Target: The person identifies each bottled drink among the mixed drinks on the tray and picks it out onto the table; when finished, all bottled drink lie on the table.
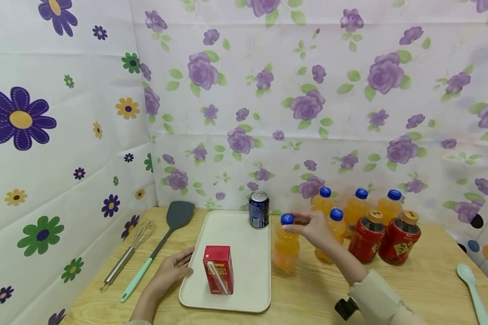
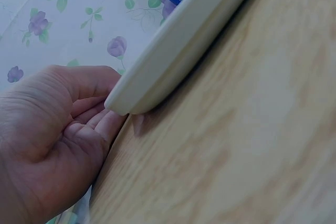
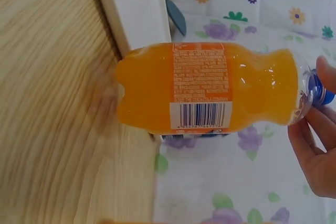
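My right hand (image 1: 315, 227) pinches a bottle of orange drink (image 1: 286, 248) near its blue cap, just right of the tray. The bottle is upright, its base close over the table in the right wrist view, where a barcode label (image 3: 200, 115) faces the camera. At the left rim of the cream tray (image 1: 248, 271) is my left hand (image 1: 171, 273), thumb at the rim and fingers along and under the edge in the left wrist view. A red drink carton (image 1: 218, 271) with a straw on its side stands on the tray. The dark blue can (image 1: 259, 210) is at its far right corner.
Several more orange drink bottles (image 1: 336, 228) and two red-labelled bottles (image 1: 400, 237) stand grouped on the right. A whisk (image 1: 132, 253) and a grey-headed spatula (image 1: 162, 241) lie left of the tray. At the far right lies a pale green spoon (image 1: 471, 289). Flowered cloth walls border the table.
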Demonstrator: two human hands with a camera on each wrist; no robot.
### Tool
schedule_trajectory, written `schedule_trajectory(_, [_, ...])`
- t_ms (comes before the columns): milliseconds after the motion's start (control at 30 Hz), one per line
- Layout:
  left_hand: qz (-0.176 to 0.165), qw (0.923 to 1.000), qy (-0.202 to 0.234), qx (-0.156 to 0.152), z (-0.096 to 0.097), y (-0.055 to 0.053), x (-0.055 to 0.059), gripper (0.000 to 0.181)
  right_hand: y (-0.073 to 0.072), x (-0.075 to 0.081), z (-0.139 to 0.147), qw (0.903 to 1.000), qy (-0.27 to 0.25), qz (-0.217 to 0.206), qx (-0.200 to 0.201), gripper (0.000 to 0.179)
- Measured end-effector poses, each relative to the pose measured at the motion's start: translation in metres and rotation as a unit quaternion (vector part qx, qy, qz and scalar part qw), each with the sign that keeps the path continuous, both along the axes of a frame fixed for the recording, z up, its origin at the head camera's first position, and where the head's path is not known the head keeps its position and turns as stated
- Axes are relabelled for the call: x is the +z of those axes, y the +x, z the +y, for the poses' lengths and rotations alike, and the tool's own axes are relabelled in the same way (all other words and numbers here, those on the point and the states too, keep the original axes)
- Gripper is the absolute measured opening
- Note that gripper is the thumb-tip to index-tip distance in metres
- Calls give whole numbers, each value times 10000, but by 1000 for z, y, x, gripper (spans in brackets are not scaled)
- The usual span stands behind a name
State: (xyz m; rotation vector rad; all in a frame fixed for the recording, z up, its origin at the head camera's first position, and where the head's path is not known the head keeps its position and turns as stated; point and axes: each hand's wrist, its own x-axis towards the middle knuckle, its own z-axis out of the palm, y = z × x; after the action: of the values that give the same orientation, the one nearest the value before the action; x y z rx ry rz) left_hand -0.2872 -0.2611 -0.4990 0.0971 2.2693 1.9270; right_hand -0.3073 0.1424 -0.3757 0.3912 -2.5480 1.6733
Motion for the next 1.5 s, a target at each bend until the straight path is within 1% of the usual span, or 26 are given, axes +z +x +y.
schedule_trajectory(100, [-54,10000,-24,-12,1,2,-1,74,11,2,18,9999,40,-90,79,54])
schedule_trajectory(167, [-72,10000,-30,6,3,2,-2,73,18,4,32,9997,31,-225,113,57])
schedule_trajectory(267, [-44,10000,-10,25,4,1,-2,73,23,6,54,9990,6,-410,184,60])
schedule_trajectory(333, [-15,10000,4,27,5,0,-2,73,26,5,69,9984,91,-523,209,60])
schedule_trajectory(367, [-9,10000,13,26,5,-1,-2,73,27,4,77,9983,178,-514,231,60])
schedule_trajectory(500, [-9,10000,1,19,6,-2,-2,73,33,1,108,9968,403,-679,99,61])
schedule_trajectory(600, [-34,10000,-22,21,6,-3,-1,73,38,0,130,9959,451,-787,-29,62])
schedule_trajectory(767, [-30,10000,-36,79,6,-3,1,72,43,0,160,9960,559,-694,-105,59])
schedule_trajectory(867, [-42,9999,-55,132,5,-2,2,72,44,-2,173,9949,643,-763,-161,58])
schedule_trajectory(967, [-70,9999,-86,118,4,-2,3,72,46,-5,183,9928,725,-900,-312,57])
schedule_trajectory(1100, [-75,9999,-100,80,4,-1,2,72,48,-10,196,9900,946,-942,-455,57])
schedule_trajectory(1200, [-73,9999,-83,67,5,-1,2,72,48,-12,205,9897,1014,-887,-476,56])
schedule_trajectory(1333, [-89,9998,-111,129,6,0,2,72,46,-12,213,9918,892,-792,-449,50])
schedule_trajectory(1500, [-101,9996,-166,219,5,0,3,71,45,-11,217,9941,664,-749,-421,42])
